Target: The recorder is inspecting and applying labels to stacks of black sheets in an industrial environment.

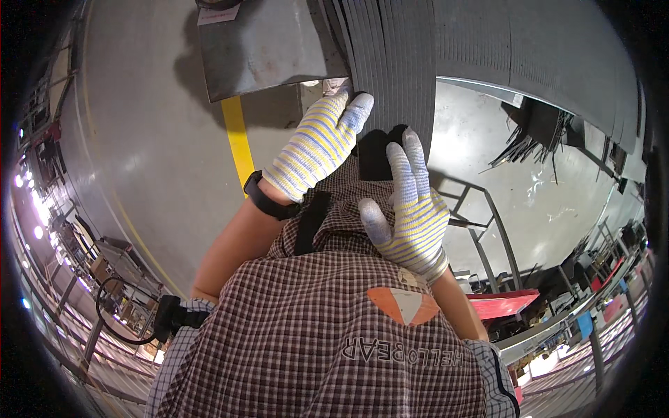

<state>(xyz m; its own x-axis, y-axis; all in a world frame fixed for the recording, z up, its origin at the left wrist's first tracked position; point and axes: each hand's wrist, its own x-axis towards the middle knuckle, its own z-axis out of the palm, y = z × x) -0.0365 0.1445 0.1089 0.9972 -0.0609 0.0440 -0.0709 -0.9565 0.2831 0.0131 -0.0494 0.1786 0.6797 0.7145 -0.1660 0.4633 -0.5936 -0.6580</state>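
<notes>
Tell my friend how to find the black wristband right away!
Find the big brown checked apron at the bottom. Above it, the person's left hand wears a striped glove; the black wristband sits just below that glove. Unlike the straight black strip on the apron, it curves around the wrist.

The upper edge cuts off the dark grey strips (390, 63); fingertips of the left hand (315, 145) are hidden, perhaps beneath them; the lower edge crops the checked apron (300, 327).
</notes>
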